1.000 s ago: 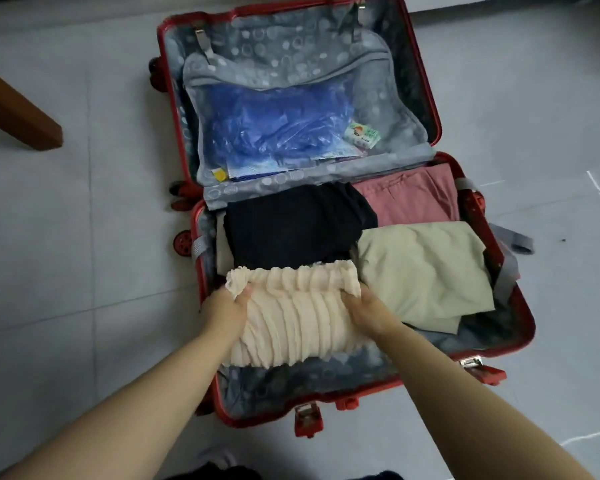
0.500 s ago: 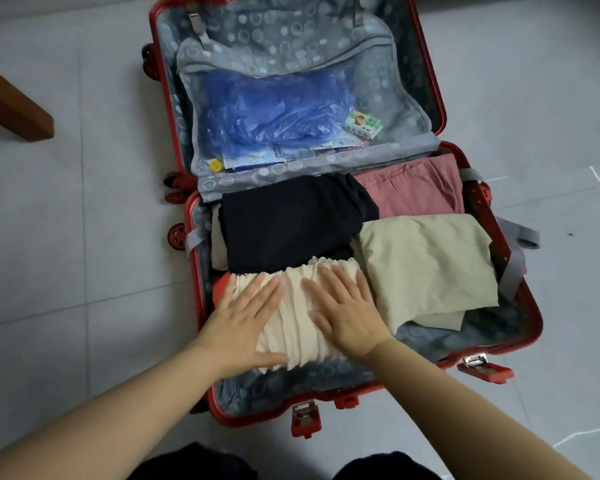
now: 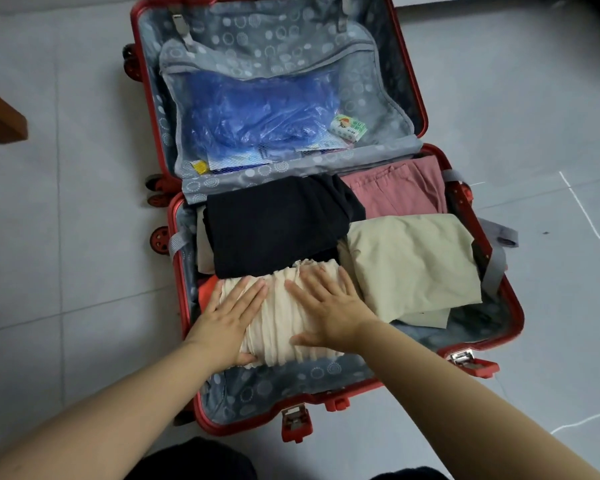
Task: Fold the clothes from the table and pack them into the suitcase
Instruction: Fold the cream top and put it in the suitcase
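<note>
Left hand (image 3: 229, 318): flat, fingers spread, pressing the cream pleated garment (image 3: 280, 317)
Right hand (image 3: 329, 306): same (fingers straight)
Suitcase (image 3: 515, 306): open on floor

1. One red suitcase (image 3: 518, 317).
2. Four folded garments on top in its near half: cream pleated garment (image 3: 281, 313), black garment (image 3: 274, 226), pink garment (image 3: 395, 192), beige garment (image 3: 413, 261).
3. One blue plastic bag (image 3: 257, 112) and one tissue packet (image 3: 347, 128), in the suitcase lid pocket.
4. Two hands: left hand (image 3: 226, 320), right hand (image 3: 329, 310).
5. One wooden furniture leg (image 3: 0, 119), left of the suitcase.

You will find no legible text. The packet (image 3: 348, 129), well beyond your right hand (image 3: 329, 313), carries green print too blurred to read. The yellow tag (image 3: 199, 167), beyond your left hand (image 3: 227, 317), is likewise unreadable.
</note>
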{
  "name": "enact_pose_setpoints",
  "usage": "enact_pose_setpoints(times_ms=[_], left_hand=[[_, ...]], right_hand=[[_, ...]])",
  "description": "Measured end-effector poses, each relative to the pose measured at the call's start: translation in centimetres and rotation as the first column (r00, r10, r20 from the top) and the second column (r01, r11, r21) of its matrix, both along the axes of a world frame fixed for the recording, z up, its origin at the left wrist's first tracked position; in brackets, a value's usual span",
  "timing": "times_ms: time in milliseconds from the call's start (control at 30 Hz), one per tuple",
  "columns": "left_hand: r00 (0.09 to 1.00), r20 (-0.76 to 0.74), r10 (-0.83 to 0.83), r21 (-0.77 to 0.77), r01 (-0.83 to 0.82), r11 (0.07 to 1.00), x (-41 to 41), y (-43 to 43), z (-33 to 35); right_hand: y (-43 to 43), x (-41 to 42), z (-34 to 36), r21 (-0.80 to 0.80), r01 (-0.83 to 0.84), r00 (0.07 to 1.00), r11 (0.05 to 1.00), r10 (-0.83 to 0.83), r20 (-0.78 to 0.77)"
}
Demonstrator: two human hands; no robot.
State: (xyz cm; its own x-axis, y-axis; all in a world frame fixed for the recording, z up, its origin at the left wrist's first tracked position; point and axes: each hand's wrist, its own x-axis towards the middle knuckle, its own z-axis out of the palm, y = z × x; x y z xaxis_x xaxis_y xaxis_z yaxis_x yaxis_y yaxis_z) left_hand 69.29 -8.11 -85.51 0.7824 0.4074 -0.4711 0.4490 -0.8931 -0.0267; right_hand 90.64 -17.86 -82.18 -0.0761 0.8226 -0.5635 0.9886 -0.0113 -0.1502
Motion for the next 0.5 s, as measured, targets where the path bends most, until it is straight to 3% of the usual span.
enact_pose_setpoints(times_ms=[67,167,333,400,500], left_hand=[[0.999,0.039,-0.026,-0.016,0.026,1.000,-0.3,0.0,0.3],[0.995,0.071,-0.071,0.013,0.070,0.997,-0.8,-0.3,0.6],[0.997,0.077,-0.027,-0.021,0.029,0.999,-1.7,-1.3,4.6],[0.997,0.075,0.010,-0.040,-0.007,0.999,-2.3,-1.8,8.8],[0.983,0.114,0.144,-0.101,-0.133,0.986,-3.6,-2.8,17.2]], right_hand=[[-1.1,0.8,0.8,0.180,-0.020,1.000,0.983,0.023,-0.014],[-3.2,1.4,2.2,0.209,0.031,1.000,0.977,-0.029,-0.012],[-6.7,-0.3,6.1,0.106,0.203,0.977,0.973,-0.195,-0.083],[-7.4,-1.9,10.0,0.007,0.289,0.951,0.957,-0.287,-0.114],[-7.3,-4.3,18.0,-0.010,0.326,0.940,0.945,-0.326,-0.100]])
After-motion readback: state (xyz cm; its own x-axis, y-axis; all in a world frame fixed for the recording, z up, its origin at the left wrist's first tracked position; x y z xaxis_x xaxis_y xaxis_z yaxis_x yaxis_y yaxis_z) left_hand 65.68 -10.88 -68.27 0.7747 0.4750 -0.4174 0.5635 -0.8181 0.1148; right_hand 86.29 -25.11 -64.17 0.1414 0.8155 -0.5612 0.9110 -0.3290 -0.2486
